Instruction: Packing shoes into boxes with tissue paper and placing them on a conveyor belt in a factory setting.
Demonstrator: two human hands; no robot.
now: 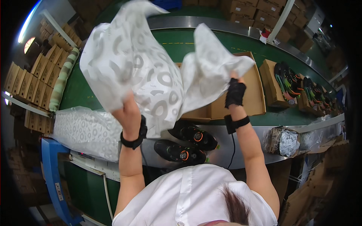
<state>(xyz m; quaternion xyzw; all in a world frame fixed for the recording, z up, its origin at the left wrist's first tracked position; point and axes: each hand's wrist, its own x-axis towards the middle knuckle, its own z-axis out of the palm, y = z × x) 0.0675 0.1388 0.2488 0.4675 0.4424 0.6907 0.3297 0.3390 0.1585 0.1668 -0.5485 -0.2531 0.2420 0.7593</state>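
A large white sheet of wrapping paper (156, 81) with grey ring patterns billows in front of me, its middle bunched and its upper corners lifted. My left hand (129, 111) is closed on its lower left edge, the fingertips blurred. At the right, my right hand (236, 84), wearing a black hand wrap, grips the other end; the paper covers part of those fingers. Behind it an open cardboard box (247, 108) lies on the green belt, partly hidden. A pair of black shoes (181, 150) with orange dials rests on the metal ledge, below the paper and between my forearms.
A plastic-covered stack of patterned paper (86, 132) lies at the left. More shoes (288, 81) sit in boxes along the belt (181, 41) at the right. Near the right ledge stands a carton of small white packets (288, 141). Stacked shoeboxes (36, 81) rise at far left.
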